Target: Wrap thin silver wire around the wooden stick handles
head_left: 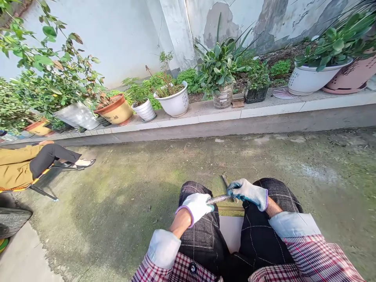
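My left hand point(198, 207), in a white work glove with a purple cuff, is closed round the handle of a small hand tool. The tool's grey handle point(219, 199) looks wrapped and lies nearly level between my knees. At its right end a narrow, flat head point(225, 181) runs crosswise, like that of a small hoe or pick; I cannot make out the exact kind. My right hand point(246, 192), gloved in white with blue-green fingertips, grips the tool where handle and head meet, hiding that joint.
Beneath my hands, between my legs, are a yellowish bar point(232, 208) and a pale panel point(231, 233). A low tiled ledge point(220, 115) carries several potted plants ahead. At left a person point(17, 164) sits on a chair, near a tyre point(13, 221). Mossy concrete point(132, 188) surrounds me.
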